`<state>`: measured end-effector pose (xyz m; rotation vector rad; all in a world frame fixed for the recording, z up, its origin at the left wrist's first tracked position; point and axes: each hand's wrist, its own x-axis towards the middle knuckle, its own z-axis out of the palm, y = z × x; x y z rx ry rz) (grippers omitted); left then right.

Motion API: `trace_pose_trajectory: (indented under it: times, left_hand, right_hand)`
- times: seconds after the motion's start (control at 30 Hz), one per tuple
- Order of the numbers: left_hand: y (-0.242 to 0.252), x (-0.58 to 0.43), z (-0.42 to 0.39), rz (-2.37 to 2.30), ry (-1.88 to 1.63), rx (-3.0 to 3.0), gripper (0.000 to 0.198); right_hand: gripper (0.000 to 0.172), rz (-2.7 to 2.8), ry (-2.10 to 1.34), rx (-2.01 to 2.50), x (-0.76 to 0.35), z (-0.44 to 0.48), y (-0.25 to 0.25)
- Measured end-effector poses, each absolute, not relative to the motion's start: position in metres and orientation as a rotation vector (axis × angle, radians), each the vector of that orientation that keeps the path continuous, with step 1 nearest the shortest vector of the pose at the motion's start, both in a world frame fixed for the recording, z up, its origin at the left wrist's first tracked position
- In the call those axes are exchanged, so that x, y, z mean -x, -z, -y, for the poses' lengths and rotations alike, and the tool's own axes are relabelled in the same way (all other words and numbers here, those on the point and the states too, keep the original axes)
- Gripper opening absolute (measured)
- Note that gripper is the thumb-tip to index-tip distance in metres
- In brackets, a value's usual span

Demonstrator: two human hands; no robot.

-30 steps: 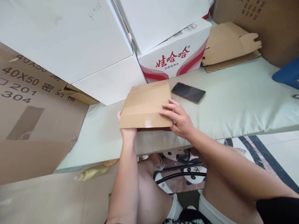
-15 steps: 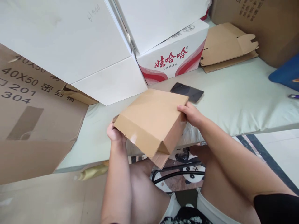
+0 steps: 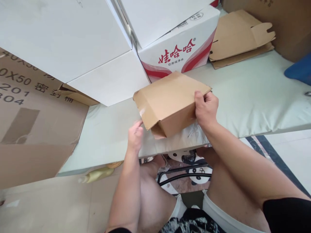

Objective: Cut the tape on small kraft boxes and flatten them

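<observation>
Right hand (image 3: 206, 106): the cardboard box (image 3: 176, 95) is pinched at its right end, thumb on top.
Left hand (image 3: 135, 135): blurred, fingers curled near the box's left end; whether anything is pinched cannot be told.
Cardboard box: held over the desk (image 3: 245, 111), before the red-and-white carton (image 3: 178, 56).
Right of carton: folded cardboard (image 3: 239, 37) is laid.

I have the box (image 3: 178, 98) in front of me, plain brown cardboard, set askew with its broad face up; the flapped end points to my left, partly open; the upper flap juts out, bearing a shiny patch; a gap shows beneath.
</observation>
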<state>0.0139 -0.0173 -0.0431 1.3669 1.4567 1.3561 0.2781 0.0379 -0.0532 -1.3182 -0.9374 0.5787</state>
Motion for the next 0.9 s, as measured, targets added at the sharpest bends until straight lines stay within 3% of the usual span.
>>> trace_pose_trajectory:
  times: [0.1,0.2,0.4,0.53,0.77,0.9]
  left_hand:
    - [0.043,-0.027,0.022,-1.412,-1.178,-1.577,0.065]
    - [0.045,-0.034,0.021,-1.451,-1.135,-1.476,0.058]
    - [0.05,-0.015,0.008,-1.598,-1.44,-1.232,0.059]
    - [0.051,0.0,0.003,-1.785,-1.494,-1.07,0.058]
    - [0.044,0.02,0.0,-1.784,-1.526,-0.874,0.064]
    - [0.04,0.036,0.004,-1.996,-1.218,-0.906,0.067]
  right_hand:
    - [0.048,1.031,-0.605,1.294,-0.273,-0.034,0.055]
    - [0.044,1.112,-0.678,1.221,-0.267,-0.031,0.057]
    - [0.035,1.267,-0.783,1.185,-0.265,-0.031,0.065]
    - [0.03,1.45,-1.053,1.135,-0.263,-0.027,0.065]
    - [0.057,1.856,-1.282,0.611,-0.247,-0.007,0.048]
    - [0.058,1.946,-1.322,0.737,-0.239,0.001,0.04]
